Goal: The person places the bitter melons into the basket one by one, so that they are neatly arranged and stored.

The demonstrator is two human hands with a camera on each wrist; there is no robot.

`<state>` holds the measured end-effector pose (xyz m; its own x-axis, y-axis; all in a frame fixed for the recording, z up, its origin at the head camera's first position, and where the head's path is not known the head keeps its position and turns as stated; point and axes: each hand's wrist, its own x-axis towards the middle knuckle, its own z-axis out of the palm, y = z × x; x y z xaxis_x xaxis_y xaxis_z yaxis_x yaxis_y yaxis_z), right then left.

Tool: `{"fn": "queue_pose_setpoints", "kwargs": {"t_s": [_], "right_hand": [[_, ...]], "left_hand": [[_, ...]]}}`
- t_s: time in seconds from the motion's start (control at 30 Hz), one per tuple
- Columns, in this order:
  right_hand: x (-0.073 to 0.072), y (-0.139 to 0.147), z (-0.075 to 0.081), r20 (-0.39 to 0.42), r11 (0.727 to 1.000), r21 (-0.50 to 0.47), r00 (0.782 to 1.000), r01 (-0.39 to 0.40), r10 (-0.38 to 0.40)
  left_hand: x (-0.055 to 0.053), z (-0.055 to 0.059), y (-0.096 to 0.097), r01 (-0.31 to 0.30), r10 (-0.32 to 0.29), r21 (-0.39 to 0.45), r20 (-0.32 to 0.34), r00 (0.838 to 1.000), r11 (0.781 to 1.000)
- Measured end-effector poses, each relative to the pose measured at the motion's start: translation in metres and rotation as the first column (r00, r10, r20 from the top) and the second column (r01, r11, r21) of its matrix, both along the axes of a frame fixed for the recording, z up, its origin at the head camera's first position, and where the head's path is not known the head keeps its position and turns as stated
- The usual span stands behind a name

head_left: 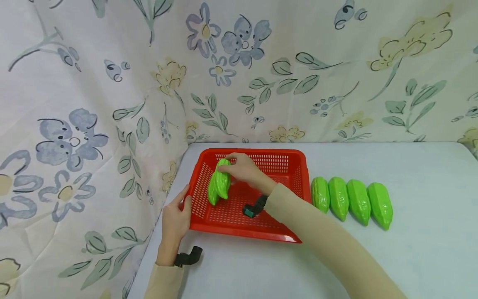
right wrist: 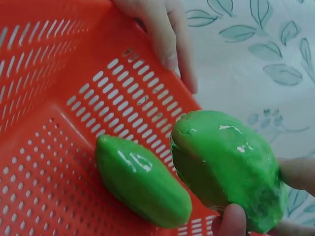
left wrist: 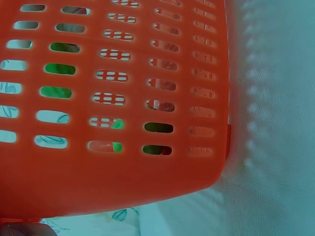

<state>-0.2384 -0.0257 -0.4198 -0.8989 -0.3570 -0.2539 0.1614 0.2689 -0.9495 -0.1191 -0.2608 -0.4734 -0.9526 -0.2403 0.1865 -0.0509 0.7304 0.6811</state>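
A red plastic basket (head_left: 239,207) with slotted walls sits on the table. At its left rim my left hand (head_left: 178,218) grips the edge, the thumb on the inner side; the right wrist view shows those fingers (right wrist: 165,44) over the rim. My right hand (head_left: 244,169) reaches into the basket and holds a glossy green ridged fruit (head_left: 222,182) between thumb and fingers. Beneath it a second green ridged fruit (right wrist: 142,182) lies inside, near the left wall. Through the slots of the basket wall (left wrist: 118,172), the left wrist view catches bits of green.
Several more green ridged fruits (head_left: 359,202) lie in a row on the white table (head_left: 429,241), right of the basket. A floral cloth (head_left: 261,112) rises behind the table and along its left side. A black wrist camera (head_left: 188,256) sits on the left wrist.
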Motion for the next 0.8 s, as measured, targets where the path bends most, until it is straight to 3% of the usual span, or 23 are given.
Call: {"fn": "queue_pose_setpoints", "kwargs": {"t_s": [0.3, 0.5, 0.8], "right_hand": [[-0.006, -0.003, -0.019, 0.043, 0.998, 0.063, 0.999, 0.019, -0.021], [-0.006, -0.008, -0.037, 0.051, 0.992, 0.123, 0.999, -0.01, 0.003], [-0.008, -0.015, -0.045, 0.052, 0.965, 0.262, 0.999, -0.029, 0.016]], "left_hand": [[-0.002, 0.002, 0.002, -0.001, 0.001, 0.018, 0.003, 1.0, 1.0], [-0.002, 0.003, 0.001, 0.007, -0.007, 0.011, 0.01, 1.0, 1.0], [-0.001, 0.001, 0.002, -0.013, 0.013, 0.011, 0.02, 1.0, 1.0]]}}
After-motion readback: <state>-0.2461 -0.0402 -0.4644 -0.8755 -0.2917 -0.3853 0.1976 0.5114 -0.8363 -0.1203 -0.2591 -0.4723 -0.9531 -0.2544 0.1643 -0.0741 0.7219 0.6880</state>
